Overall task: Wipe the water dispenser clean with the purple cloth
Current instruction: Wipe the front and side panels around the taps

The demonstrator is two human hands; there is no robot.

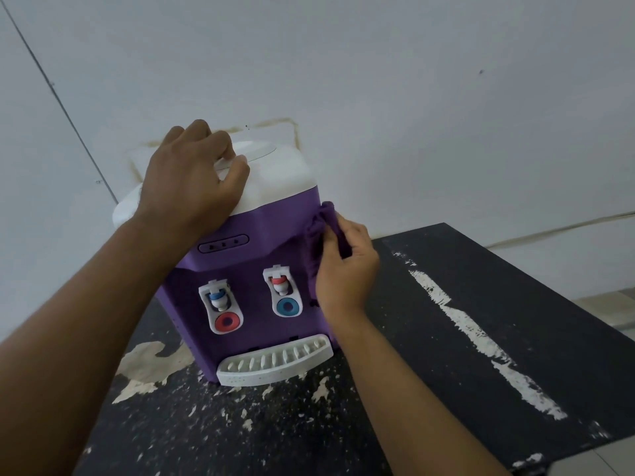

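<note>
A pale grey painted wall fills nine to three o'clock, with a thin dark diagonal line at ten and a brownish stain outline toward twelve. A black tabletop with flaking paint spreads from four to seven; pale floor tiles show at three.

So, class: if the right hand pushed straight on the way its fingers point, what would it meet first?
Probably the water dispenser, its side just behind the purple cloth the right hand pinches; depth unclear.
</note>
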